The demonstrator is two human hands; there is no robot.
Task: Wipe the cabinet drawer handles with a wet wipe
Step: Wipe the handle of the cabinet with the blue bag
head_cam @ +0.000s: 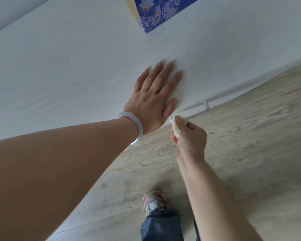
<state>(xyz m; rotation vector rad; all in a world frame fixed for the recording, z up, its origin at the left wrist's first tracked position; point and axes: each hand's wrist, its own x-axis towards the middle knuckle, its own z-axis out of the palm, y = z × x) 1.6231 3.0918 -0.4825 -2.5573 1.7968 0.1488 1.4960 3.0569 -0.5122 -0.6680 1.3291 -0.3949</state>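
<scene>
My left hand [152, 96] lies flat with straight fingers on the white cabinet top [68, 75], near its front edge. Just below that edge runs a thin white bar handle [196, 114] on the drawer front. My right hand [188, 136] pinches a crumpled white wet wipe [176, 129] and holds it against the left end of the handle. Part of the wipe is hidden inside my fingers. The drawer front itself is hardly visible from this steep angle.
A blue box with a floral pattern [156, 11] stands on the cabinet top at the back. Pale wood-look flooring [241, 145] lies below. My foot in a white and red sneaker [154, 202] stands close to the cabinet.
</scene>
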